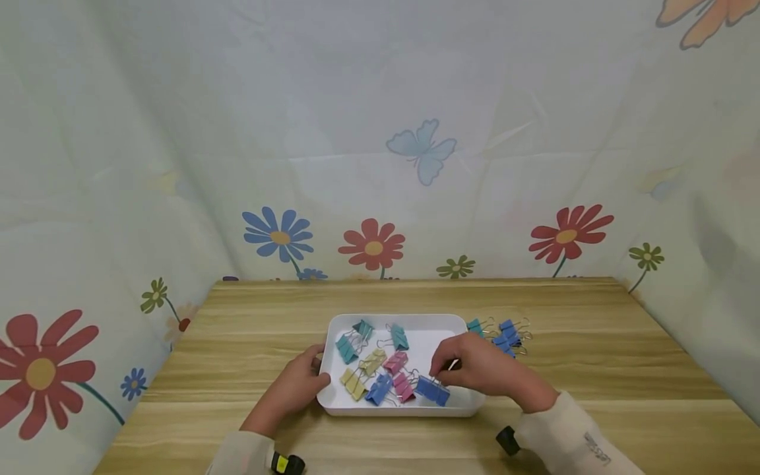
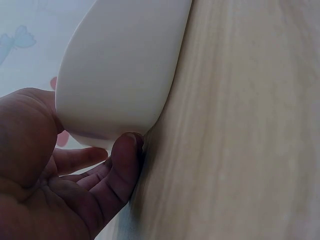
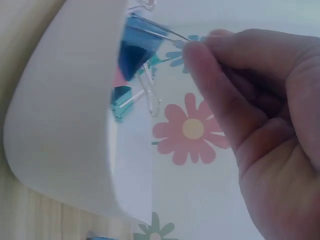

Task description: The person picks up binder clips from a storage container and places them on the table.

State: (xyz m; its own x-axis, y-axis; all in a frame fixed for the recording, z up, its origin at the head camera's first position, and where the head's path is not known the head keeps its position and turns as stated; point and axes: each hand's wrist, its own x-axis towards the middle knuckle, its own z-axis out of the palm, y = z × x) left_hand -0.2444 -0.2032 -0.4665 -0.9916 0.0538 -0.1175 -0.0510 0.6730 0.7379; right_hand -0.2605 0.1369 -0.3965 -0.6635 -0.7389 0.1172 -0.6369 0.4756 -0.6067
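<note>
A white tray [image 1: 439,330] holds several binder clips: teal clips [image 1: 399,338] at the back left, yellow clips [image 1: 353,384] at the front left, pink clips [image 1: 404,387] mid-tray and a blue clip [image 1: 379,389] beside them. At the tray's left end my left hand [image 1: 295,386] grips the wall; its curled fingers [image 2: 125,165] show against the outside in the left wrist view. My right hand [image 1: 475,368] is over the tray's right part, pinching another blue binder clip [image 1: 432,390] by its wire handle between thumb and forefinger. In the right wrist view that clip [image 3: 142,42] points away from the fingertips.
Beyond the tray's right side, more blue binder clips [image 1: 507,338] and a teal binder clip [image 1: 475,327] lie on the wooden table [image 1: 594,343]. A flower-printed cloth [image 1: 368,165] hangs behind the table and at its sides.
</note>
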